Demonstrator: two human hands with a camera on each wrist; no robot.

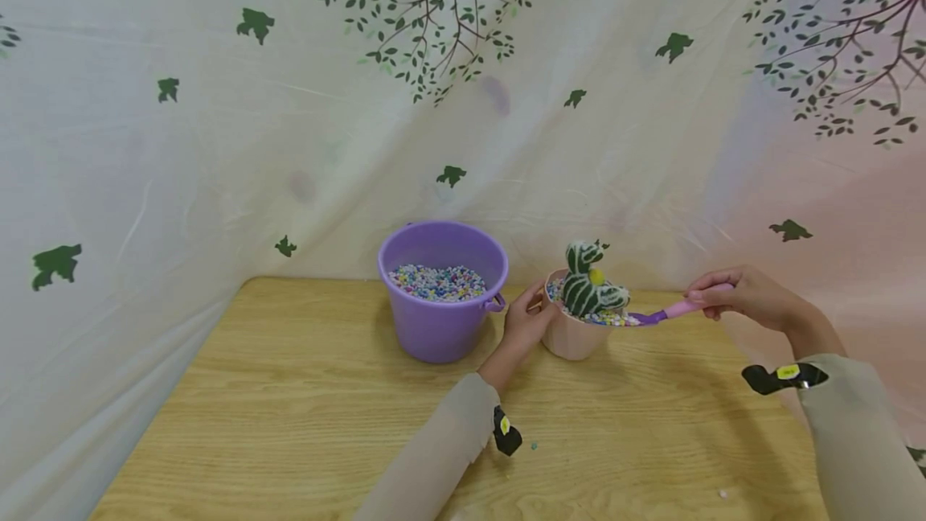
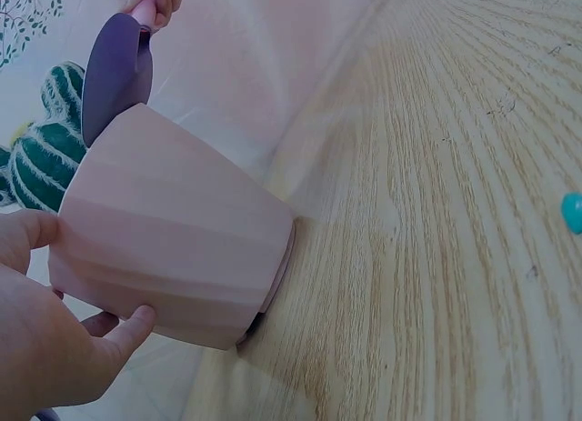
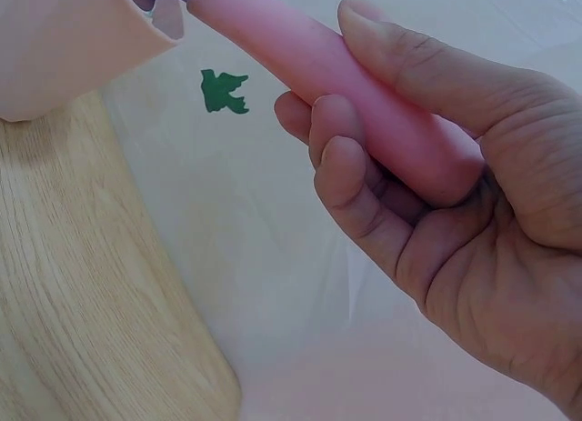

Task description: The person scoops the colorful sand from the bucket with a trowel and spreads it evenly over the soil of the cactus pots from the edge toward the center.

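Note:
A pale pink plant pot (image 1: 576, 342) stands on the table with a striped green toy cactus (image 1: 581, 296) and small coloured beads in it. My left hand (image 1: 524, 320) holds the pot from its left side; in the left wrist view, fingers touch its faceted wall. From the right, my right hand (image 1: 755, 296) grips the pink handle of a small toy trowel (image 1: 680, 309). Its purple blade (image 2: 114, 80) lies over the pot's right rim, beside the cactus. Beads (image 1: 613, 317) show on and around the blade. Most of the blade is out of the right wrist view.
Left of the pot stands a purple bucket (image 1: 437, 332), partly filled with many-coloured beads (image 1: 441, 283). A stray teal bead (image 1: 534, 446) and a pale one (image 1: 723, 494) lie on the wooden table (image 1: 304, 424). A leaf-patterned cloth (image 1: 347, 143) hangs behind the table.

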